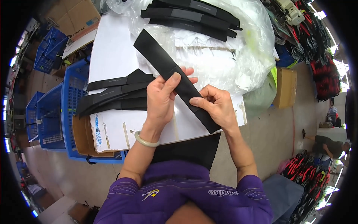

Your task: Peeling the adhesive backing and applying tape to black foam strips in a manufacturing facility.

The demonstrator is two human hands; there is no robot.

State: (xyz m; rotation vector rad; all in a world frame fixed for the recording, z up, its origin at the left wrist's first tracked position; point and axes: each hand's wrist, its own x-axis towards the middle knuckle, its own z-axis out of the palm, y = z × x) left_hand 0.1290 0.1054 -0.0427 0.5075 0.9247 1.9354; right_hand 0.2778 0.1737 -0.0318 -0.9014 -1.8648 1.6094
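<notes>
A long black fabric strip (156, 51) slants across the middle of my view, its far end up and to the left, its near end by the table's front edge. My left hand (161, 98) grips it near its middle, thumb on top and fingers behind. Further down, my right hand (219, 106) pinches the strip between thumb and curled fingers. To the left of my left hand lies a pile of similar black strips (113, 98) with small pale print. Another stack of black strips (186, 15) rests at the far side.
Crumpled clear plastic sheeting (223, 71) covers the right and far parts of the white table (112, 128). Blue crates (52, 115) and an open cardboard carton (84, 136) stand to the left. A cardboard box (286, 87) sits to the right. Another person (330, 145) is far right.
</notes>
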